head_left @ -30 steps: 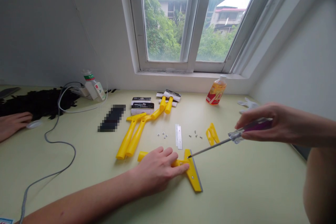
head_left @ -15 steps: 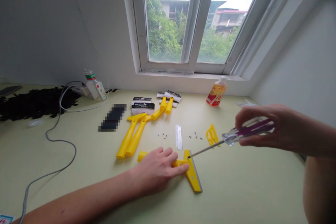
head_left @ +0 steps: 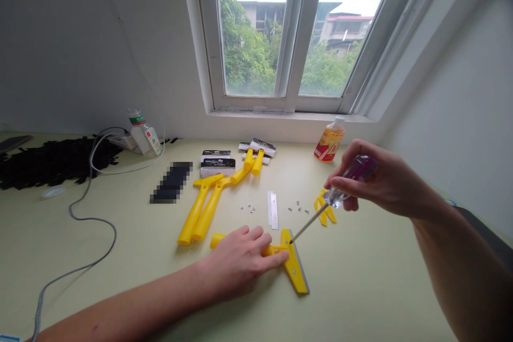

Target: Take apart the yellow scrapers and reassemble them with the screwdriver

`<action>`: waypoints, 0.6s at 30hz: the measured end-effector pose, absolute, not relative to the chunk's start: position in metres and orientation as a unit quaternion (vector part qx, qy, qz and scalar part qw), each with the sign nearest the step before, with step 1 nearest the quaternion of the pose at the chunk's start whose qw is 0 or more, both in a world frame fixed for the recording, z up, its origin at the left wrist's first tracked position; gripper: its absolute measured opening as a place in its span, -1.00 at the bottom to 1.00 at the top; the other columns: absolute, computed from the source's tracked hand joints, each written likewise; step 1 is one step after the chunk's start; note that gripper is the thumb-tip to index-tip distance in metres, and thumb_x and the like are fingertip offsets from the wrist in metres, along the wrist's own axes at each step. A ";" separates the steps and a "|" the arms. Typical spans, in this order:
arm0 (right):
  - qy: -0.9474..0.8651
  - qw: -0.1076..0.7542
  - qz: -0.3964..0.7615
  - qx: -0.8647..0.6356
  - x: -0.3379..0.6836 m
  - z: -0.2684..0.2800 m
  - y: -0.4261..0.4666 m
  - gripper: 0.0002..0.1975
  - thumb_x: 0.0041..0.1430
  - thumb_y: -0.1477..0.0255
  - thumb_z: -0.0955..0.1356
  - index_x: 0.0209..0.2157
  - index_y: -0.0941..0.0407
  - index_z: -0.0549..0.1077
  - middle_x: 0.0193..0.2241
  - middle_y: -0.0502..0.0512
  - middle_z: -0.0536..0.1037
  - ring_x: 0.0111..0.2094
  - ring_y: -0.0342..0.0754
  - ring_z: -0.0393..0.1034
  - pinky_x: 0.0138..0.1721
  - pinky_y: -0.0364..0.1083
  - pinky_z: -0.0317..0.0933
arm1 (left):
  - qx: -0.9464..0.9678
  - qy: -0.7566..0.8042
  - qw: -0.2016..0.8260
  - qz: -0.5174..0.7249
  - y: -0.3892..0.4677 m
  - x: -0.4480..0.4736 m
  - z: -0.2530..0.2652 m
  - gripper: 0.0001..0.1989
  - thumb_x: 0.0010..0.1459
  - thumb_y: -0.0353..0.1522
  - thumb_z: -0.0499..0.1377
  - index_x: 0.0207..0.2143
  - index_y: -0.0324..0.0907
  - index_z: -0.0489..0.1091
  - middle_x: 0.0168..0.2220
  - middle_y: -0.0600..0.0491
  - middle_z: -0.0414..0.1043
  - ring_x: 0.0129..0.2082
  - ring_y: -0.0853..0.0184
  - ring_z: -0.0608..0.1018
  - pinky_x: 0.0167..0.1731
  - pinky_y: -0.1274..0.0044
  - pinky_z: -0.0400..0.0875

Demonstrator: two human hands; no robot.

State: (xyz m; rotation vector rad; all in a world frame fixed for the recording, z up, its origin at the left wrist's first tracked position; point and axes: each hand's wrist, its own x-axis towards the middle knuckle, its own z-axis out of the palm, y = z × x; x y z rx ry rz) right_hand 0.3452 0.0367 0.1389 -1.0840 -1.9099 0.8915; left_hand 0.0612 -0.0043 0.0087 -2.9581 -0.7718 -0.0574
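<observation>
A yellow scraper lies on the table, a grey blade along the right edge of its head and screws in its face. My left hand is wrapped over its handle, with the index finger pressed on the head. In my right hand is a screwdriver with a clear and purple handle. It is held at a slant, its tip at the scraper head beside the upper screw; whether it touches, I cannot tell. Beyond lie loose blades, several small screws, several nuts and yellow clamp pieces.
Two yellow scraper handles lie left of centre, near packaged scrapers and black-and-white packets. A bottle of orange liquid stands under the window. Leftward are a grey cable, a white bottle and a black heap.
My right hand has moved left and turned over the screwdriver handle, which now stands steeper. The tip has shifted slightly right off the upper screw. My left hand and the scraper stay put.
</observation>
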 end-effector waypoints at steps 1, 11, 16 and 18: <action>-0.746 0.380 0.347 -0.423 0.345 0.139 0.037 -0.64 -0.01 0.33 0.52 -0.39 0.03 0.24 -0.48 0.00 0.61 -0.66 -0.04 0.48 -0.69 -0.08 0.41 | -0.967 -0.252 0.041 -0.019 -0.004 0.061 0.009 -0.52 0.26 -0.38 0.03 0.22 0.04 0.10 -0.19 0.03 0.32 -0.24 0.25 0.36 -0.35 0.42 0.20; -0.751 0.381 0.340 -0.418 0.346 0.137 0.041 -0.65 0.02 0.31 0.50 -0.37 0.03 0.24 -0.48 -0.01 0.62 -0.66 -0.03 0.48 -0.68 -0.07 0.41 | -0.967 -0.253 0.039 -0.019 -0.004 0.061 0.010 -0.52 0.25 -0.38 0.03 0.21 0.04 0.12 -0.19 0.04 0.32 -0.24 0.25 0.36 -0.35 0.42 0.22; -0.755 0.370 0.343 -0.419 0.342 0.143 0.037 -0.66 0.07 0.34 0.48 -0.36 0.05 0.21 -0.46 0.02 0.63 -0.64 -0.04 0.50 -0.64 -0.08 0.42 | -0.967 -0.250 0.039 -0.017 -0.004 0.061 0.009 -0.50 0.24 -0.38 0.05 0.22 0.05 0.10 -0.19 0.04 0.32 -0.24 0.25 0.36 -0.35 0.42 0.23; -0.756 0.368 0.343 -0.419 0.342 0.144 0.037 -0.66 0.07 0.35 0.48 -0.37 0.05 0.20 -0.47 0.02 0.63 -0.64 -0.03 0.50 -0.64 -0.08 0.42 | -0.967 -0.250 0.042 -0.017 -0.004 0.061 0.009 -0.49 0.24 -0.38 0.05 0.22 0.04 0.10 -0.18 0.04 0.32 -0.24 0.25 0.36 -0.35 0.42 0.23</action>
